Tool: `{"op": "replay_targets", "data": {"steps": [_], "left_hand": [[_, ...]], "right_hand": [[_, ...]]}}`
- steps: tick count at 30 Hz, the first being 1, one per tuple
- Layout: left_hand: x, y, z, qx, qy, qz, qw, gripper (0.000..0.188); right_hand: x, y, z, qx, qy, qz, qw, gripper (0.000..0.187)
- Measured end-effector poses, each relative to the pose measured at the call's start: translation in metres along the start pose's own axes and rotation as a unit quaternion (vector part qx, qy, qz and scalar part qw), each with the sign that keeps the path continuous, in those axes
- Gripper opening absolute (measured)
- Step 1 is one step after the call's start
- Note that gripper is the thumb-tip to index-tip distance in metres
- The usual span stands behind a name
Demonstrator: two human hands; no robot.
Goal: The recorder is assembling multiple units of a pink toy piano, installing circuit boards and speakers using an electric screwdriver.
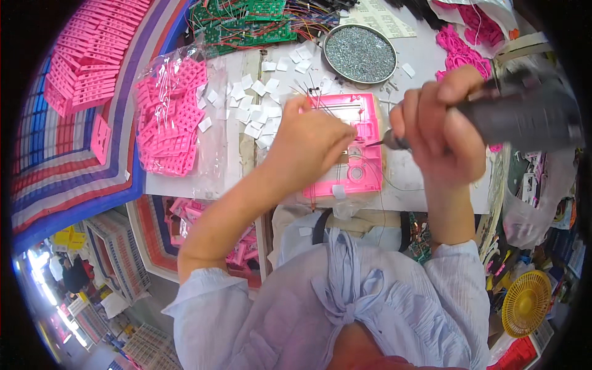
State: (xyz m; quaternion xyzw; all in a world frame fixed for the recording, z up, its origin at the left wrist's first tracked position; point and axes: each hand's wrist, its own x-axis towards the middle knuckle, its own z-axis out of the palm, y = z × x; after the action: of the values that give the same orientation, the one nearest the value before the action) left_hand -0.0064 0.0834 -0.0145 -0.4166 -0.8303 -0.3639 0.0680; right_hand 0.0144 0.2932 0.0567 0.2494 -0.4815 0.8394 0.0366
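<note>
A pink plastic housing [371, 111] lies in front of me on the table, with thin wires and small parts in it. My left hand [313, 143] rests over its left side, fingers bent and pressed together near the middle; what they hold, if anything, is hidden. Thin wires stick up beside its knuckles. My right hand [443, 126] is wrapped round a dark electric screwdriver [518, 114], held almost level from the right. Its narrow bit points left at the housing's middle, close to my left fingertips. Whether the bit touches a screw cannot be made out.
A round dish of small screws [361, 54] stands behind the housing. White square pads [254, 117] lie scattered to the left, beside a clear bag of pink parts [169, 117]. Green circuit boards [259, 28] with wires sit at the back. A striped tray [139, 80] holds stacked pink pieces.
</note>
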Motion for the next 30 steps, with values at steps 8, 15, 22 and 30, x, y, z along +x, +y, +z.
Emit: {"op": "replay_targets", "data": {"steps": [8, 15, 22, 30], "left_hand": [[-0.032, 0.015, 0.003, -0.033, 0.032, -0.06, 0.997, 0.012], [-0.032, 0.017, 0.0, 0.015, 0.042, -0.036, 0.998, 0.013], [-0.045, 0.011, -0.003, 0.127, 0.021, -0.066, 0.99, 0.012], [-0.056, 0.013, 0.006, 0.098, 0.028, -0.073, 0.992, 0.016]], "right_hand": [[-0.006, 0.011, 0.032, -0.055, 0.007, 0.012, 0.998, 0.03], [-0.01, 0.021, 0.028, 0.02, -0.013, 0.019, 1.0, 0.027], [-0.009, 0.051, 0.006, -0.064, 0.029, 0.034, 0.997, 0.023], [-0.001, 0.078, 0.008, -0.17, 0.003, 0.018, 0.985, 0.018]]}}
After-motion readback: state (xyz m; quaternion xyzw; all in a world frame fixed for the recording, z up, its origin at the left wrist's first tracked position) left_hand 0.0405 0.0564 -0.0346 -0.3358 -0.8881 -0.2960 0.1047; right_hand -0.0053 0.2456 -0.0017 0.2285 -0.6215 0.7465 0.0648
